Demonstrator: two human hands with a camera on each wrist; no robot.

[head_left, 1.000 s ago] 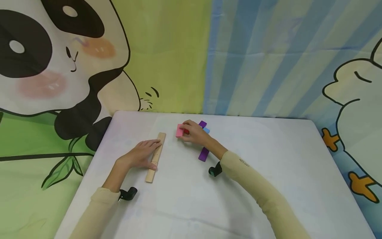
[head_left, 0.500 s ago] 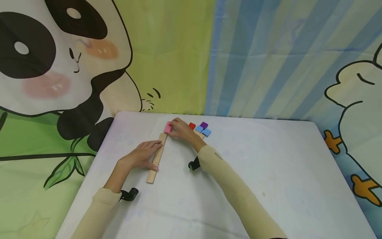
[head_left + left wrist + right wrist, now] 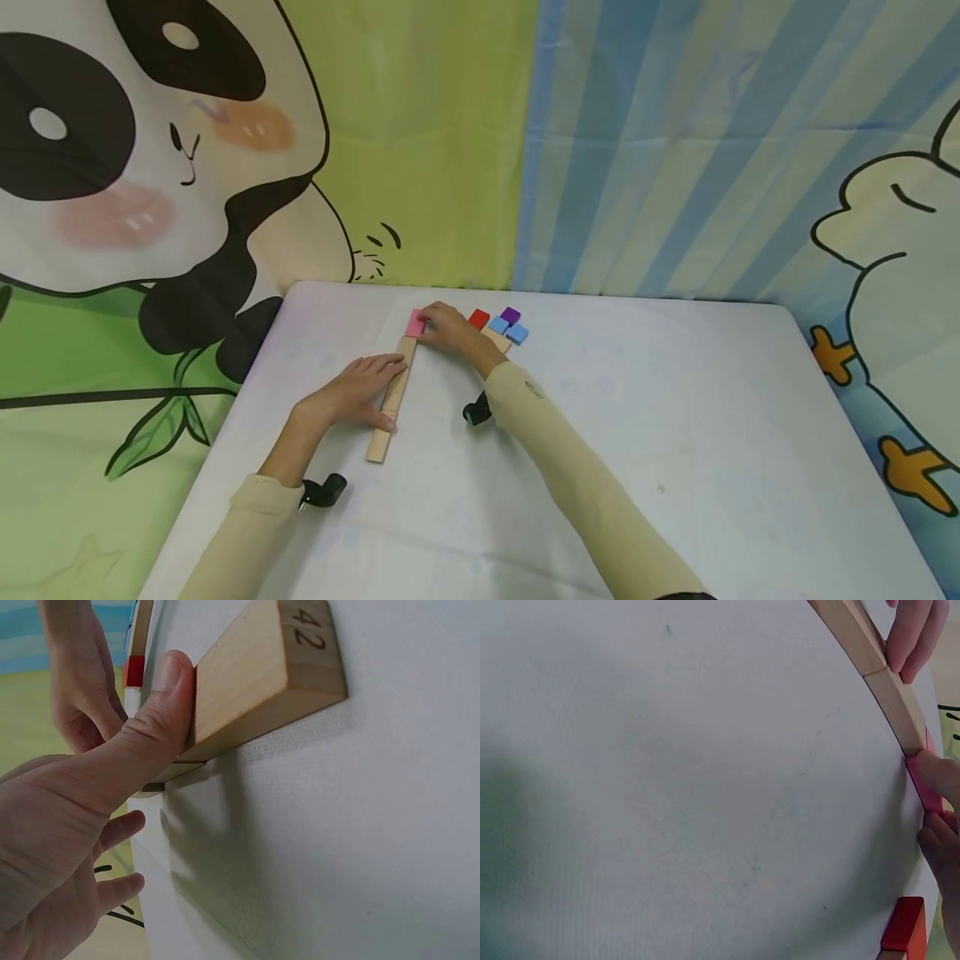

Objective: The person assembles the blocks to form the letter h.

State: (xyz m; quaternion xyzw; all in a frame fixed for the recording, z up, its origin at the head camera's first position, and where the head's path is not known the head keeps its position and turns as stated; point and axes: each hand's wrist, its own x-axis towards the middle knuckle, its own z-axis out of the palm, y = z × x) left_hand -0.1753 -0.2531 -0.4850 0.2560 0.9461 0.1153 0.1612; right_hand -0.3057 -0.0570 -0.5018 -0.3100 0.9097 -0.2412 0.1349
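Two light wooden blocks [image 3: 398, 383] lie end to end in a slanting row left of the table's middle. My left hand [image 3: 347, 393] rests along this row, thumb and outstretched fingers touching it. In the left wrist view, the thumb [image 3: 172, 690] presses against the near wooden block [image 3: 247, 675], marked "42" on its end. At the row's far end, my right hand [image 3: 452, 328] pinches a pink block [image 3: 414, 322] between thumb and fingers. The right wrist view has the pink block [image 3: 924, 784] right at the end of the wooden block [image 3: 896, 709].
Right of my right hand sit a red block [image 3: 478, 318], two blue blocks [image 3: 517, 333], a purple block [image 3: 511, 316] and a light wooden block [image 3: 497, 339], partly hidden by the forearm. The white table [image 3: 675, 433] meets a printed cloth backdrop [image 3: 420, 167] at its far edge.
My right hand has carried the pink block leftward to the far end of the wooden row and lowered it there, uncovering the coloured blocks. The left hand has stayed in place.
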